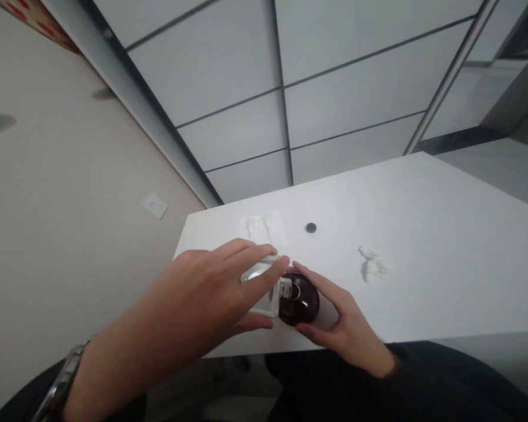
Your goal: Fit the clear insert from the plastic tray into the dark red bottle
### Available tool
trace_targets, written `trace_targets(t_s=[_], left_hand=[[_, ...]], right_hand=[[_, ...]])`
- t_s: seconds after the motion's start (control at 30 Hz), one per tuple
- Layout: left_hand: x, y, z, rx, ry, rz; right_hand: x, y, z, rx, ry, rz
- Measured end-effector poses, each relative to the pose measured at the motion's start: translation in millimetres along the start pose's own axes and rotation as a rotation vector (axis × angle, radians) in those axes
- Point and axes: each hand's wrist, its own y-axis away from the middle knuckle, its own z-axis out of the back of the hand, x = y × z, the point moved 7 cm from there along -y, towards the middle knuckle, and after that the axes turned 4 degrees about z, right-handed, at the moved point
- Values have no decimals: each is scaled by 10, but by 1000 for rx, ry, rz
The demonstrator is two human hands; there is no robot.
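My left hand (220,287) is closed around a clear square bottle (268,305), tipped on its side. The clear bottle's threaded neck (285,288) points right, at the open mouth of a round dark brown bottle (306,308). Whether the two necks touch I cannot tell. Fingers and thumb of my right hand (345,322) wrap the brown bottle from the right; it stands near the table's front edge. My left fingers hide part of the clear bottle. Beyond both bottles lies a small dark round cap (311,227).
A crumpled white tissue (372,265) lies on the white table (443,252) to the right. Behind my left hand is a clear plastic tray or wrapper (264,225). Past the table stand white panelled doors (237,76); a wall with a socket (155,206) is at left.
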Motion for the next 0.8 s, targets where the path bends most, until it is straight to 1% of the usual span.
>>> trace_targets(t_s=[0.13, 0.3, 0.5, 0.7, 0.8], left_hand=[[-2, -5, -8, 22, -5, 22], [-25, -24, 19, 16, -11, 17], [-61, -74, 53, 34, -19, 40], [-105, -92, 72, 20, -52, -3], [-82, -80, 46, 46, -40, 30]], right_hand=[[9, -9, 2, 12, 1, -7], [9, -10, 5, 11, -7, -5], [2, -3, 6, -8, -8, 0], [1, -7, 0, -2, -15, -5], [-6, -7, -5, 10, -31, -13]])
